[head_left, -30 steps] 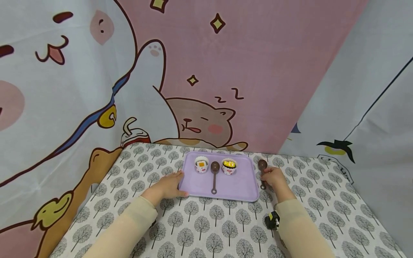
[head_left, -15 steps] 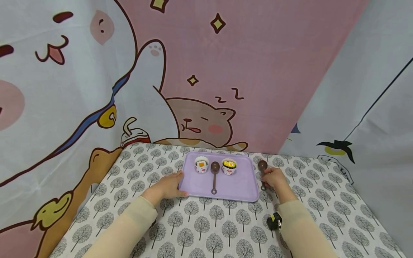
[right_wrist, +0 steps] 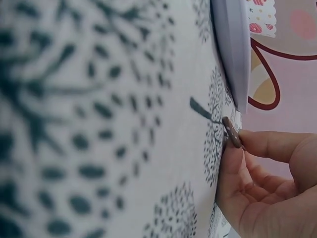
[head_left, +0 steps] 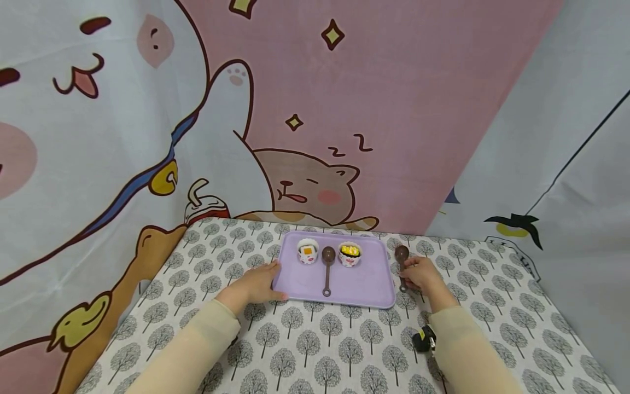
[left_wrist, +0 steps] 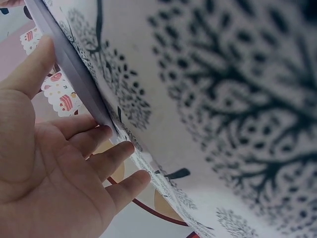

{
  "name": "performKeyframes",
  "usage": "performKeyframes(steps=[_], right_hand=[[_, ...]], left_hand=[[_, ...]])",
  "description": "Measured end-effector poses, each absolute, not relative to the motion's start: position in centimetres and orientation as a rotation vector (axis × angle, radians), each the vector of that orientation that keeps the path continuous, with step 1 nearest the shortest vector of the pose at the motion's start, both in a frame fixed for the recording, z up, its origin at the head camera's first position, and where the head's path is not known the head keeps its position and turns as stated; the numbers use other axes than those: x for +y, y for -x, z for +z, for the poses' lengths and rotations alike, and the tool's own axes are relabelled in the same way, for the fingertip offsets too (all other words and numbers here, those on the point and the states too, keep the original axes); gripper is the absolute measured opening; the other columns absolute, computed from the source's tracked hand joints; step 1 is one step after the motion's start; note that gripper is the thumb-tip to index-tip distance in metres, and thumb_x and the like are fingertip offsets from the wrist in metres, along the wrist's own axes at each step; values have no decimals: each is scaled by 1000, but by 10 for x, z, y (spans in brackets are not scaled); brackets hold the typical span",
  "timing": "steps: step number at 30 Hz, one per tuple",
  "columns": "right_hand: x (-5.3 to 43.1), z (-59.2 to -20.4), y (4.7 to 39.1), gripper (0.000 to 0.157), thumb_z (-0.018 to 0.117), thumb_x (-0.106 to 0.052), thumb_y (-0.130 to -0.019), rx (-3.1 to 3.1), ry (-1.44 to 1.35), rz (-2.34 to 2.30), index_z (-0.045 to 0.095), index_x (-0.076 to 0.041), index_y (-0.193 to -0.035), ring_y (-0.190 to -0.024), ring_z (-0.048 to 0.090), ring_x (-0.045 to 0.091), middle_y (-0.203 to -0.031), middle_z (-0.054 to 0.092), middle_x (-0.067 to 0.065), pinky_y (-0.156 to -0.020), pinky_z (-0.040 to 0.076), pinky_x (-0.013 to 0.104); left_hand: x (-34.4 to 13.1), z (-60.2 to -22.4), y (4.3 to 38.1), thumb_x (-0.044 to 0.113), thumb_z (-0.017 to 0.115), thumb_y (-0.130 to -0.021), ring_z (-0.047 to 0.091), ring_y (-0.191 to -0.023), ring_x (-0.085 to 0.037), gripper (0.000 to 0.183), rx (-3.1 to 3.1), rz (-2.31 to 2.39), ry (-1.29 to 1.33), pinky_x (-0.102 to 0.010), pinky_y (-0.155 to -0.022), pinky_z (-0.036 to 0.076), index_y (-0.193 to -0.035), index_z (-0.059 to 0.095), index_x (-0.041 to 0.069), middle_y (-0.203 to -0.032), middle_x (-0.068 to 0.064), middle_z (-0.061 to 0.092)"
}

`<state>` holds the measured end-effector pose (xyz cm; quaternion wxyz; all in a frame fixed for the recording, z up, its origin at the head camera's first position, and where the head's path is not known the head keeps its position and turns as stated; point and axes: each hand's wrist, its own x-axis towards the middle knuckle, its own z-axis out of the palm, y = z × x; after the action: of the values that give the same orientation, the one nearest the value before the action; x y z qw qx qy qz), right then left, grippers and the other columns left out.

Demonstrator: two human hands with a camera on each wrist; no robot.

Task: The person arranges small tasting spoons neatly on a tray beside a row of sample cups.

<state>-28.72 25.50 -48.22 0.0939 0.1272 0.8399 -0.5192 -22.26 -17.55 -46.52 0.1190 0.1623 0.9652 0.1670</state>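
Against spread left grip (head_left: 257, 283), tray (head_left: 361, 285) with filled cups (head_left: 350, 256); right grip (head_left: 422, 273) pinched round spoon (head_left: 402, 254).

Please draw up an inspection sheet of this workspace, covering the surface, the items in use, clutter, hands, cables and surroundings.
Surface: white tablecloth printed with dark trees.
Items in use: lilac tray bearing a white-topped cup, a yellow-topped cup and, between them, a brown spoon; a second spoon is off the tray, beside its right edge; whether it touches the cloth cannot be told.
Clutter: nothing seen.
Left hand: touches the tray at its near-left corner.
Right hand: pinches the second spoon's handle.
Cables: nothing seen.
Surroundings: wall hanging with cartoon animals behind the table; a black device at the right sleeve.
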Motion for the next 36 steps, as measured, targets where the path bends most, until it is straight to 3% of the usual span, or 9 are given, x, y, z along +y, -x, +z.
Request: performKeyframes(steps=[22, 36], right_hand=[[261, -472, 270, 43, 66, 6, -88, 2457, -319, -1540, 49, 13, -127, -61, 60, 11, -83, 59, 8, -60, 59, 26], [263, -466, 260, 38, 66, 5, -90, 2483, -253, -1527, 49, 14, -123, -63, 59, 11, -78, 61, 8, -60, 59, 27]], left_hand=[[-175, -463, 221, 49, 74, -86, 30, -144, -46, 94, 2822, 486, -460, -60, -117, 25, -152, 35, -5, -159, -23, 29], [-176, -465, 221, 51, 75, -85, 30, -144, -46, 95, 2824, 481, -454, -62, -116, 25, -152, 35, -4, -160, -22, 29]])
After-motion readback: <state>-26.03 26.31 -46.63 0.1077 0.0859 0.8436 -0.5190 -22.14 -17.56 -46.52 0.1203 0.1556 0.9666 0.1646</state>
